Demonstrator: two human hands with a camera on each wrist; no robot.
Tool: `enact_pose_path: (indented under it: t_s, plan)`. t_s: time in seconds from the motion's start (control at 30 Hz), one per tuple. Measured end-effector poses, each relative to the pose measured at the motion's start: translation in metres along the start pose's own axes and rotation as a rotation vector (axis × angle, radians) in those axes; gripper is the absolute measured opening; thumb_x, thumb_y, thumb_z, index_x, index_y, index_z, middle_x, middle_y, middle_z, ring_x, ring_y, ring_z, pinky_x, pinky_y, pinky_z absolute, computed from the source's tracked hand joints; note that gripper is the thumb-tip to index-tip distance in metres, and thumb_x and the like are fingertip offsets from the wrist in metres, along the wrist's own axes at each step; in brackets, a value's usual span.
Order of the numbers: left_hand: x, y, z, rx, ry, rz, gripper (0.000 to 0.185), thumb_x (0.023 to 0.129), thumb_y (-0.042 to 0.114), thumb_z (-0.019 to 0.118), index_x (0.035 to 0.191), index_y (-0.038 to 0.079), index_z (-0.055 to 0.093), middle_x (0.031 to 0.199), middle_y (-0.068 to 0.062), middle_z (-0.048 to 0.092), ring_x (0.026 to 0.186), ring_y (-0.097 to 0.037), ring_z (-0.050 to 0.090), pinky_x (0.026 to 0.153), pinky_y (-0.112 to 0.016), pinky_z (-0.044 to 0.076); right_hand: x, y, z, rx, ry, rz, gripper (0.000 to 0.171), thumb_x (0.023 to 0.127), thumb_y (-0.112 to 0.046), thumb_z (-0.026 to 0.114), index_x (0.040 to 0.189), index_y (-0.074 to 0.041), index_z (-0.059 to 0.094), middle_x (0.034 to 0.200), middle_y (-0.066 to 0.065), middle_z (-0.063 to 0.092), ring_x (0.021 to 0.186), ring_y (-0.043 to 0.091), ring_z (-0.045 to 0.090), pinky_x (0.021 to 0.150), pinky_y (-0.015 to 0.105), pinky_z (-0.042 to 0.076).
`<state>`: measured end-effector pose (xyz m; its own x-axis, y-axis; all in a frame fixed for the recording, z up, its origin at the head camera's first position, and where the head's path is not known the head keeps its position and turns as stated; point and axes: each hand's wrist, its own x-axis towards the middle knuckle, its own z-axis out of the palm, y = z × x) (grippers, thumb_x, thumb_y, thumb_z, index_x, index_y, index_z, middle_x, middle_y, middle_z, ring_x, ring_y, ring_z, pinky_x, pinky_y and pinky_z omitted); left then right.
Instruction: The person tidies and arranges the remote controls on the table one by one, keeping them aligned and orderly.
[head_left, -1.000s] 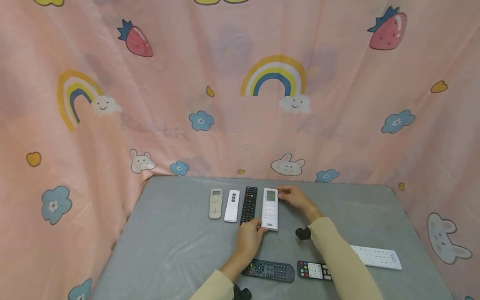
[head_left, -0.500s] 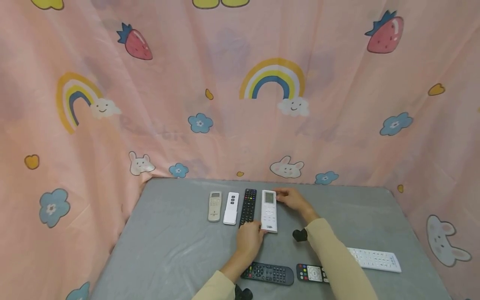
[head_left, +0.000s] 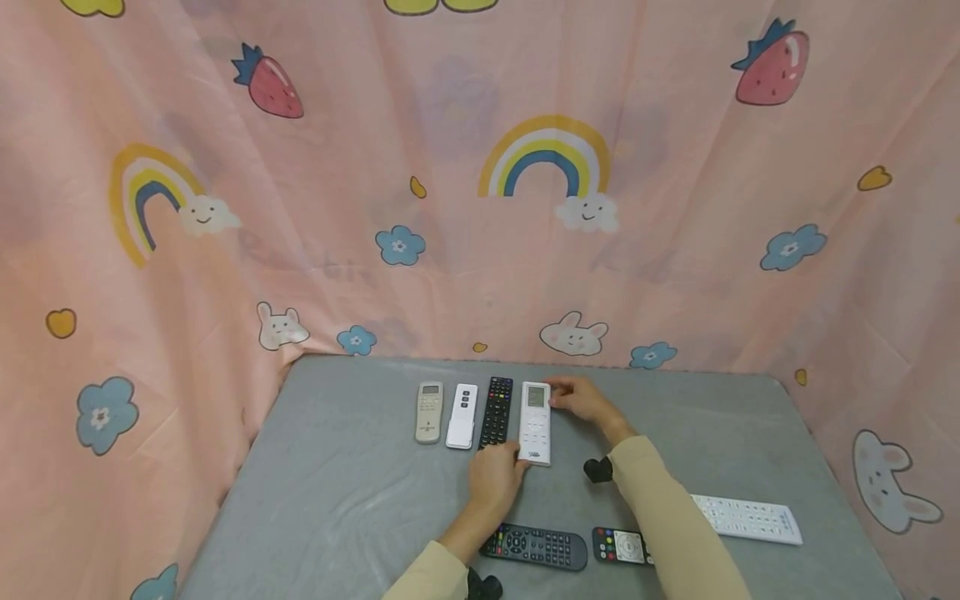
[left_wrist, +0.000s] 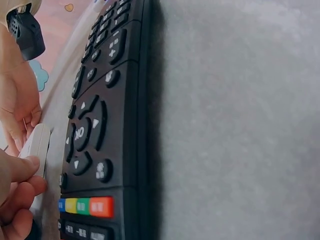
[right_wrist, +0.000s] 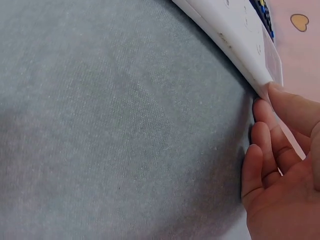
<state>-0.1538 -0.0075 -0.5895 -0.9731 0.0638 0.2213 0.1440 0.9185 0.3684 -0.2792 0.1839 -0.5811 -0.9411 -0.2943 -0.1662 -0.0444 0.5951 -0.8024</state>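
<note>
A white air-conditioner remote (head_left: 535, 423) with a grey screen lies upright in the row, far end towards the curtain. My left hand (head_left: 495, 479) holds its near left corner, thumb at the near end and the other fingers curled. At the far right corner, my right hand (head_left: 587, 400) has its thumb and fingers on the edge; the right wrist view shows the thumb (right_wrist: 295, 107) against the white casing. Just left of it lies a long black remote (head_left: 497, 410), its near end behind my left hand. In the left wrist view this black remote (left_wrist: 100, 120) fills the middle.
Further left in the row are a slim white remote (head_left: 462, 417) and a beige remote (head_left: 429, 412). Nearer me lie a dark grey remote (head_left: 543, 547), a black remote with a white pad (head_left: 624, 546) and a white remote (head_left: 750, 518), partly under my right sleeve. A pink curtain (head_left: 480, 283) backs the grey table (head_left: 315, 500).
The white air-conditioner remote has slid slightly left, closer to the long black remote, with both hands staying on its corners. The other remotes keep their places.
</note>
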Motion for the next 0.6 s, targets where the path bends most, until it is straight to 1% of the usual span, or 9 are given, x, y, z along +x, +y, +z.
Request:
enact_pose_path:
  t_s: [0.07, 0.13, 0.27, 0.33, 0.4, 0.5, 0.53, 0.6]
  plan:
    - [0.0000, -0.0009, 0.0003, -0.006, -0.001, 0.001, 0.025, 0.074, 0.036, 0.084, 0.091, 0.019, 0.078, 0.076, 0.002, 0.077, 0.058, -0.009, 0.066, 0.046, -0.022, 0.043, 0.0000, -0.0002, -0.0003, -0.002, 0.000, 0.006, 0.046, 0.093, -0.009, 0.064, 0.137, -0.002, 0.055, 0.104, 0.015, 0.070, 0.092, 0.020, 0.059, 0.095, 0.045, 0.048]
    - [-0.0007, -0.0022, 0.0010, -0.009, 0.003, 0.003, 0.025, 0.074, 0.036, 0.084, 0.090, 0.018, 0.078, 0.075, 0.002, 0.076, 0.054, -0.007, 0.061, 0.046, -0.021, 0.041, -0.0006, -0.0003, -0.0004, -0.006, 0.004, 0.012, 0.045, 0.093, -0.009, 0.064, 0.137, -0.003, 0.056, 0.103, 0.014, 0.069, 0.092, 0.020, 0.058, 0.094, 0.043, 0.048]
    - [-0.0031, -0.0041, 0.0014, -0.015, 0.004, 0.001, 0.026, 0.075, 0.038, 0.083, 0.092, 0.019, 0.078, 0.074, 0.002, 0.075, 0.047, -0.002, 0.046, 0.045, -0.018, 0.034, -0.0018, -0.0001, -0.0002, -0.021, 0.005, -0.001, 0.044, 0.094, -0.009, 0.063, 0.137, -0.002, 0.056, 0.103, 0.015, 0.068, 0.092, 0.020, 0.057, 0.091, 0.039, 0.047]
    - [-0.0038, -0.0045, 0.0008, -0.022, -0.002, -0.008, 0.027, 0.076, 0.038, 0.082, 0.094, 0.018, 0.078, 0.075, 0.001, 0.076, 0.046, -0.001, 0.042, 0.044, -0.017, 0.033, -0.0021, -0.0003, 0.0002, -0.019, 0.007, 0.001, 0.044, 0.094, -0.010, 0.063, 0.137, -0.002, 0.056, 0.103, 0.014, 0.068, 0.092, 0.020, 0.057, 0.090, 0.038, 0.047]
    - [-0.0046, -0.0048, 0.0000, -0.028, 0.005, -0.011, 0.028, 0.076, 0.038, 0.082, 0.095, 0.018, 0.078, 0.076, 0.001, 0.076, 0.047, -0.001, 0.043, 0.044, -0.017, 0.033, -0.0019, 0.0000, 0.0006, -0.021, 0.007, 0.003, 0.044, 0.094, -0.010, 0.063, 0.137, -0.002, 0.056, 0.104, 0.014, 0.068, 0.092, 0.019, 0.057, 0.089, 0.037, 0.047]
    - [-0.0059, -0.0058, -0.0003, -0.039, 0.019, -0.017, 0.029, 0.075, 0.038, 0.082, 0.096, 0.018, 0.078, 0.080, 0.000, 0.077, 0.049, -0.002, 0.047, 0.045, -0.018, 0.034, -0.0012, 0.0009, 0.0014, -0.010, 0.012, 0.005, 0.044, 0.093, -0.010, 0.064, 0.136, -0.002, 0.057, 0.103, 0.014, 0.068, 0.090, 0.018, 0.056, 0.086, 0.033, 0.046]
    - [-0.0064, -0.0062, -0.0003, -0.042, 0.026, -0.017, 0.029, 0.075, 0.038, 0.082, 0.096, 0.019, 0.078, 0.080, 0.001, 0.077, 0.049, -0.003, 0.048, 0.044, -0.018, 0.034, -0.0010, 0.0011, 0.0015, -0.011, 0.011, -0.007, 0.044, 0.093, -0.009, 0.064, 0.136, -0.001, 0.057, 0.102, 0.014, 0.068, 0.089, 0.018, 0.056, 0.084, 0.032, 0.046]
    - [-0.0075, -0.0071, 0.0001, -0.053, 0.031, -0.019, 0.029, 0.076, 0.039, 0.082, 0.097, 0.019, 0.078, 0.081, 0.001, 0.078, 0.047, -0.001, 0.046, 0.044, -0.018, 0.033, -0.0008, 0.0015, 0.0019, -0.002, 0.015, -0.011, 0.044, 0.092, -0.008, 0.065, 0.135, 0.000, 0.057, 0.101, 0.015, 0.067, 0.088, 0.018, 0.056, 0.082, 0.029, 0.045]
